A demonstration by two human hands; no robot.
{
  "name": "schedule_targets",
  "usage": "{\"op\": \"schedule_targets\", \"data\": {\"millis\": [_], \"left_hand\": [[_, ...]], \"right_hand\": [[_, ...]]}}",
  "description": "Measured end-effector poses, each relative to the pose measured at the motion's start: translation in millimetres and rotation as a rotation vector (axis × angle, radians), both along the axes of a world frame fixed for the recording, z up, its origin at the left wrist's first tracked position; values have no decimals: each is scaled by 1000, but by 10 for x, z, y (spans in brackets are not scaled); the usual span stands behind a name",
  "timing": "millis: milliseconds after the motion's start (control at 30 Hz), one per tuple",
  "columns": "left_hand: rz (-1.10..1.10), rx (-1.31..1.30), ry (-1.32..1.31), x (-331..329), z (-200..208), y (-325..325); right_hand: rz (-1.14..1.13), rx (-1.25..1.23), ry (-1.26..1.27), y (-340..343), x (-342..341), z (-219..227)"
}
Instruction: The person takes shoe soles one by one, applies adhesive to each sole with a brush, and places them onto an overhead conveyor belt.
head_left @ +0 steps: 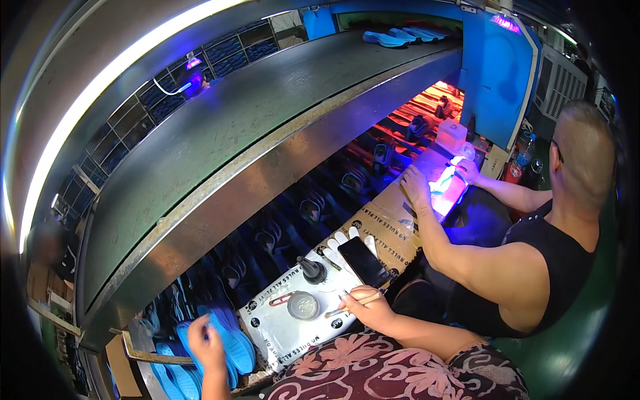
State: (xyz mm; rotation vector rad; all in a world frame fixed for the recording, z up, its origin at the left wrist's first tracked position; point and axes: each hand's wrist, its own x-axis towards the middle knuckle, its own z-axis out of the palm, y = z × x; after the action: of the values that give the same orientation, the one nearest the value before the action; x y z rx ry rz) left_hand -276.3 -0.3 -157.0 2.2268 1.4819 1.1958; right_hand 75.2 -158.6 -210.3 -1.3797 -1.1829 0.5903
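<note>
My right hand (371, 311) pinches a thin brush (333, 312), its tip pointing left toward a round, shallow dish (304, 306). The dish stands on a white, printed sheet (283, 333) over the work surface in front of me. My left hand (205, 343) is raised at the lower left over several blue shoe soles (235, 343); its fingers are loosely bent and apart, and I see nothing in them. Beside the dish lie a red, narrow tool like a small snip (281, 299) and a dark bottle with a pointed top (311, 270).
A black phone (362, 260) lies by a white glove (333, 248). Dark shoe parts (313, 207) fill the lower conveyor, glowing red at its far end. Above runs a green belt (220, 127) with a metal edge. To my right a co-worker (513, 273) handles a piece under violet light.
</note>
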Motion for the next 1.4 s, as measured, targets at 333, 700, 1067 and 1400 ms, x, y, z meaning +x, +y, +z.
{"op": "schedule_targets", "data": {"millis": [333,700,1067,1400], "left_hand": [[559,-744,815,-2009,-1135,-198],[74,-1069,-1045,-1785,-735,-524],[-136,-780,-841,-125,-244,-793],[-257,-473,-623,467,-196,-775]], "right_hand": [[139,-63,36,266,-395,73],[90,-211,217,202,-417,-11],[64,-74,194,282,-575,317],[321,229,-323,298,-798,632]]}}
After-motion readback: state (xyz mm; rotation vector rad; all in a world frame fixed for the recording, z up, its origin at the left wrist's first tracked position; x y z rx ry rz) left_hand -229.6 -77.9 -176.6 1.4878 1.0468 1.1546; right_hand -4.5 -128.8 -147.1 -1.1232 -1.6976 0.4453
